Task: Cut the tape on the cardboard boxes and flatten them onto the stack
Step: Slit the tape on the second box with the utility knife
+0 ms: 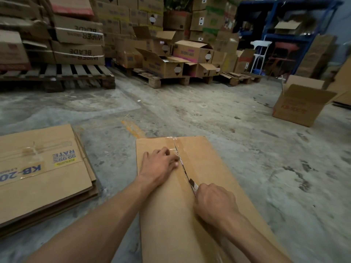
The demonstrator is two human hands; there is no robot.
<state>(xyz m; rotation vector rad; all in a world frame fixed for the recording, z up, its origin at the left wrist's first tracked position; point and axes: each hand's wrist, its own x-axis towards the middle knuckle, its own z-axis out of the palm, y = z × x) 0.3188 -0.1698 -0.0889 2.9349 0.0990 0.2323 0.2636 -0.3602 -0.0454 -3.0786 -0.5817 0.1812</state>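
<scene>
Brown cardboard box [190, 215] on the near grey concrete floor [190, 111], long axis running near to far, clear tape [175, 142] slit along the middle seam. Left hand [158, 166] pressing flat beside the slit. Right hand [214, 202] gripping a utility knife [192, 184], blade pointing far. Flattened cardboard stack [41, 177] at left. Open brown box [300, 107] far right, inside hidden.

Right hand [213, 201] grips knife [192, 184] in taped seam; left hand [158, 166] presses box [212, 168].

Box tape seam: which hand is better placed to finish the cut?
Right. The right hand already grips the knife, blade in the tape seam; the left hand presses the box flat beside it.
</scene>
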